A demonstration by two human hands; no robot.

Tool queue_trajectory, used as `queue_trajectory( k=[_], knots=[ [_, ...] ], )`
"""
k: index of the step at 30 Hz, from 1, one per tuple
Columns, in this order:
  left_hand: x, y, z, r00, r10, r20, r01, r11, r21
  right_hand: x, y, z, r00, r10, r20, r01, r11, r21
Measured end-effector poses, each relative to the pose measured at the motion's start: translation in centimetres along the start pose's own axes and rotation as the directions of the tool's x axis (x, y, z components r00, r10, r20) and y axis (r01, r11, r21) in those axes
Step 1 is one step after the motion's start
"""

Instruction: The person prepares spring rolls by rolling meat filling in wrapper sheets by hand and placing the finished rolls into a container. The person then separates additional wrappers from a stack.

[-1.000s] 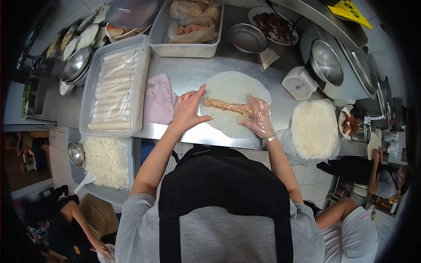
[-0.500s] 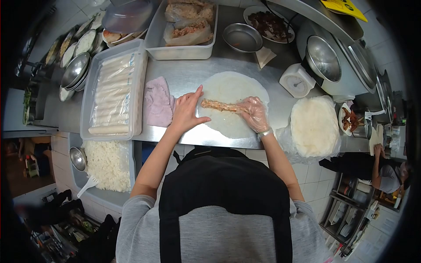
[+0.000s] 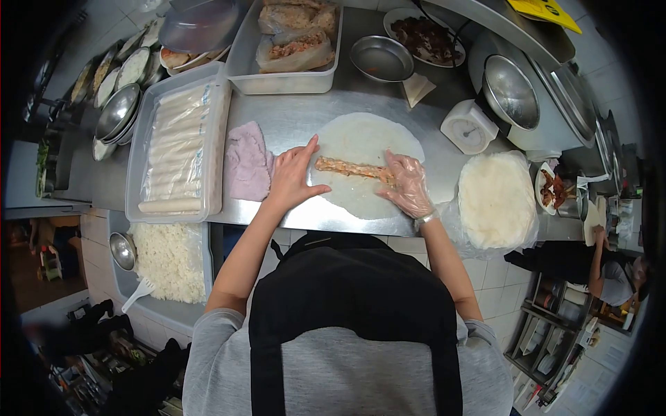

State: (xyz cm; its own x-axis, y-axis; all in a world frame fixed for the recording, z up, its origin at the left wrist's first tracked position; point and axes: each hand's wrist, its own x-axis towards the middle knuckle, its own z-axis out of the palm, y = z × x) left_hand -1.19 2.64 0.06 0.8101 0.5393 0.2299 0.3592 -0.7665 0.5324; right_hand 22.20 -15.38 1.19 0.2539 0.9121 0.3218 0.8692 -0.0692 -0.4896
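A round, pale wrapper sheet (image 3: 368,139) lies flat on the steel worktop. Across its middle runs a strip of minced filling (image 3: 350,168). At the sheet's left edge rests my bare left hand (image 3: 294,177), thumb and fingers spread, holding nothing. My right hand (image 3: 409,186) wears a clear glove and sits at the right end of the strip, thumb and fingers apart on either side of it. A pink cloth (image 3: 248,163) lies left of my left hand. To the right, a stack of wrappers (image 3: 495,201) rests on plastic.
Left stands a tray of white rolls (image 3: 177,152), with a rice tub (image 3: 166,260) below it. Behind are a meat container (image 3: 284,83), a metal bowl (image 3: 381,59) and a plate of dark food (image 3: 424,38). A scale (image 3: 470,127) is at right; a co-worker (image 3: 614,277) stands beyond.
My right hand's fingers closed in around the strip's right end, then spread apart again. My left hand has kept its place at the sheet's edge. People at the lower edges have moved out of view.
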Motion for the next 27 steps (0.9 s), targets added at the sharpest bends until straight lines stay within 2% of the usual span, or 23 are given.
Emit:
queue_trajectory(
  k=[3,5,8,12,14,15,17,21,23,27],
  knots=[
    [0.0,0.1,-0.1,1.000,-0.011,0.015,0.011,1.000,0.011,-0.1,1.4,1.4,0.999,0.032,0.040,-0.031,0.999,-0.023],
    [0.0,0.1,-0.1,1.000,-0.008,0.015,0.008,1.000,0.011,-0.1,2.0,1.3,0.992,0.065,0.106,-0.084,0.977,0.195],
    [0.1,0.0,0.0,1.000,-0.005,0.011,0.005,1.000,0.005,0.1,1.0,-0.4,0.999,0.037,0.039,-0.043,0.988,0.151],
    [0.0,0.0,0.1,1.000,-0.012,0.013,0.011,1.000,0.009,-0.7,2.5,-0.5,0.998,0.014,0.066,-0.019,0.998,0.064],
    [0.0,0.0,0.0,1.000,-0.018,0.017,0.017,1.000,0.007,-0.6,2.6,-0.2,0.992,0.075,0.100,-0.094,0.974,0.207],
    [0.1,0.1,-0.1,1.000,-0.021,0.020,0.021,1.000,0.004,-0.4,2.4,-0.2,0.992,0.073,0.099,-0.092,0.974,0.207],
    [0.1,0.0,-0.1,1.000,-0.011,0.010,0.011,1.000,0.007,-0.2,1.8,-0.1,0.998,0.053,0.024,-0.055,0.992,0.115],
    [0.1,-0.1,0.1,1.000,-0.007,0.008,0.006,1.000,0.017,-0.1,2.0,0.3,0.998,0.062,0.029,-0.064,0.996,0.062],
    [0.1,-0.2,0.0,1.000,-0.010,0.013,0.010,1.000,0.017,0.1,2.0,-0.1,0.997,0.051,0.050,-0.059,0.984,0.167],
    [0.0,-0.1,0.2,1.000,-0.007,0.007,0.007,1.000,0.020,0.0,1.8,-0.8,0.987,0.119,0.109,-0.140,0.968,0.207]
  ],
)
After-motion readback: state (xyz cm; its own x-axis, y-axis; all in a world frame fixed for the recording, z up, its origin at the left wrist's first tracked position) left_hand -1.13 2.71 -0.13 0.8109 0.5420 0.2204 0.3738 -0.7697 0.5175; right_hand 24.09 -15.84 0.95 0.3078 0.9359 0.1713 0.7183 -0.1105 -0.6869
